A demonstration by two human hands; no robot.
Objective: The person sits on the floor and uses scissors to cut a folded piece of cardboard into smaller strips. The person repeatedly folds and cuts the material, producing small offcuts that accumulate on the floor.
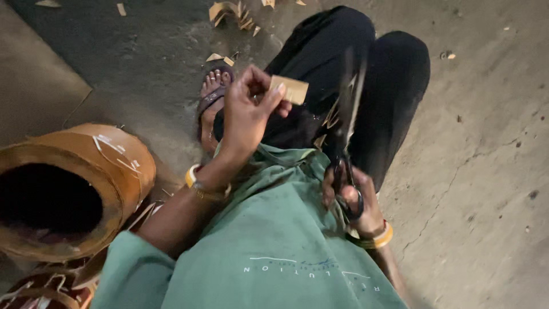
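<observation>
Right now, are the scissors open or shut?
Cannot tell: the scissors in the right hand are motion-blurred, blades raised toward the cardboard piece.

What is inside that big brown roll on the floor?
The big brown roll has a hollow middle that looks completely dark. Only its curled layered edge shows. Anything deep inside it is hidden in shadow. More rolled strips lie below it.

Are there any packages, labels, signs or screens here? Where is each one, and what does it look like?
No packages, signs or screens in view.
Printed lettering on the green shirt: bottom centre, a pale line of small letters with thin strokes above it.
Small tan card piece: held up in the left hand, rectangular and blank, not a label.
Big roll of brown sheet: at the left, round with a dark hollow, bearing pale torn strips.
</observation>
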